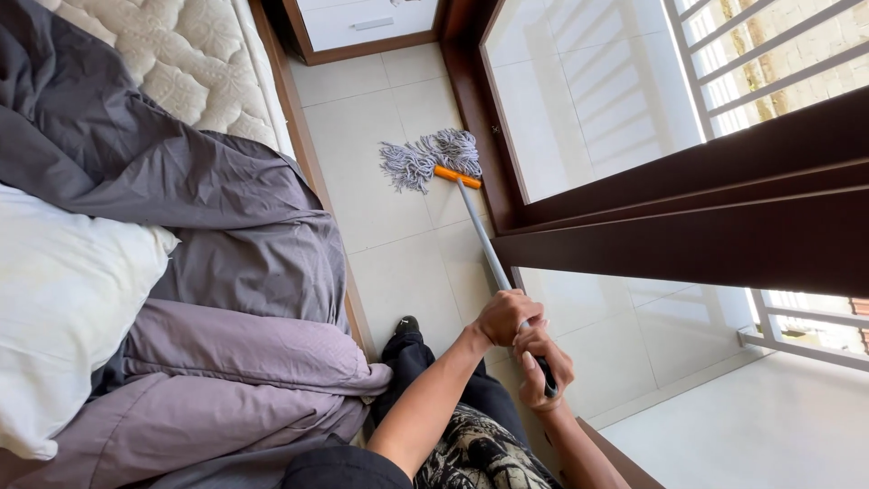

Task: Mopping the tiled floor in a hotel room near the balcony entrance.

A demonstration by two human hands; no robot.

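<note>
- I have both hands on the mop (471, 213): left hand (503, 317) clenched round the grey pole higher up, right hand (546, 367) clenched round the dark grip at the pole's near end
- The mop head (430, 158), grey strings on an orange bar, lies flat on the floor (398, 226), out ahead near the far end of the strip and close to the window frame (493, 136)
- Progress: I judge the mopping under way; the tiles show no clear wet and dry parts, so I cannot tell how much is covered. The tiles between the mop head and my foot (407, 324) look like the stretch left
- Edges: the strip of floor is narrow, with the bed (299, 136) and its wooden edge on the left, the dark window frame on the right, a cabinet (362, 32) closing the far end
- Room: side swings are tight; the open way runs lengthwise along the strip. A grey blanket (244, 263) hangs over the bed edge near my leg, close to the pole's path
</note>
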